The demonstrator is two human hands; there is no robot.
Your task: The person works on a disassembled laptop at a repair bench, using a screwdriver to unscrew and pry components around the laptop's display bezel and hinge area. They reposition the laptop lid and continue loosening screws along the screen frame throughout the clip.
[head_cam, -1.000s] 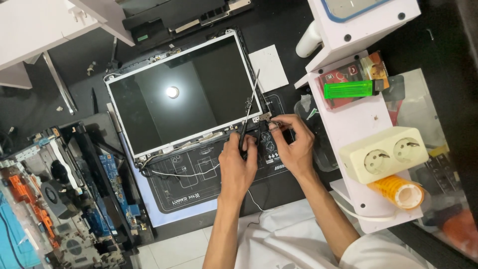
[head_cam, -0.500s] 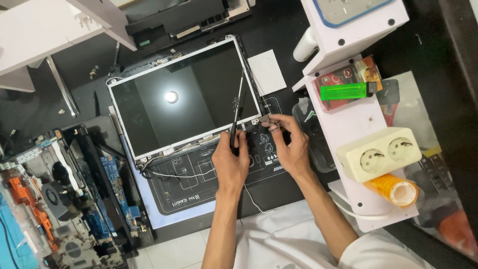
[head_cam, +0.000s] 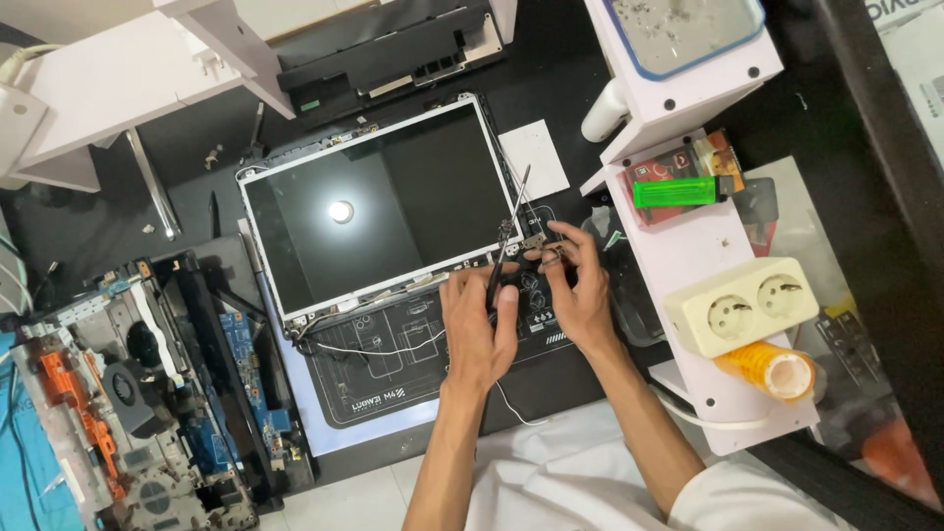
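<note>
A bare laptop screen panel (head_cam: 379, 211) lies face up on a black work mat (head_cam: 393, 379). My left hand (head_cam: 477, 329) grips a thin black screwdriver (head_cam: 506, 236) that slants up across the panel's lower right corner. My right hand (head_cam: 580, 285) sits just right of it, its fingertips pinching a small metal hinge part (head_cam: 533, 243) at that corner. Thin white cables (head_cam: 383, 346) run below the panel.
An opened laptop base with fan and boards (head_cam: 147, 393) lies at the left. A white shelf unit (head_cam: 708, 246) at the right carries a green lighter (head_cam: 674, 192), a double wall socket (head_cam: 742, 305) and an orange tape roll (head_cam: 772, 369). A white card (head_cam: 533, 159) lies near the panel.
The view has shifted slightly, so the panel and hands sit a little higher in frame. My left hand has tilted the screwdriver more upright at the panel's corner; my right hand stays on the hinge.
</note>
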